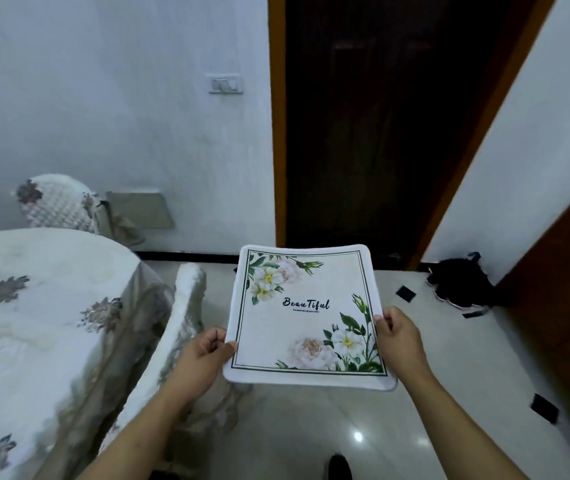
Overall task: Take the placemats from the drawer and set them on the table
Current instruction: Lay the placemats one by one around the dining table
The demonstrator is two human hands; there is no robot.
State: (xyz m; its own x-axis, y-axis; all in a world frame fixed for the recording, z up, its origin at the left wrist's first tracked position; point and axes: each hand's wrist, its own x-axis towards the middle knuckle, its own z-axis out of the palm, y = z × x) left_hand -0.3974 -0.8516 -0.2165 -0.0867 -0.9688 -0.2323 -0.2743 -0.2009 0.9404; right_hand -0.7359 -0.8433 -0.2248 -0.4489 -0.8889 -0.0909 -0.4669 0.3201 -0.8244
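Head view: a square placemat (306, 317), white with printed flowers and the word "BeauTiful" in the middle, held flat in the air over the shiny floor (363, 427), in front of a dark doorway (363, 133). Left hand (203, 355) closed on the left edge near the closer corner, thumb on top and fingers folded under. Right hand (397, 339) closed on the right edge in the same way, a little farther up. Whether one placemat or a few in a pile: cannot tell, only the top one visible, though the near edge looks rather thick. No drawer in sight.

To the left, a round table (34, 323) under a white cloth with grey flower patterns, its top bare where visible. Between table and placemat, a chair (176, 323) with a white padded cover, its back just beside the left hand. A second covered chair (58, 202) behind the table, near the wall. Something black (460, 282) on the floor to the right, too blurred to name.

Step in hand, by judgement: carrying toward the table, taking out probably finished, laying down not yet begun. Next move calls for turning left, lifting the placemat over the chair back without catching it, then lowering it flat on the cloth close to the table edge, print upward. Soft placemat, so better to keep both edges pulled a little apart against sagging, and to open the hands only after it rests on the cloth.
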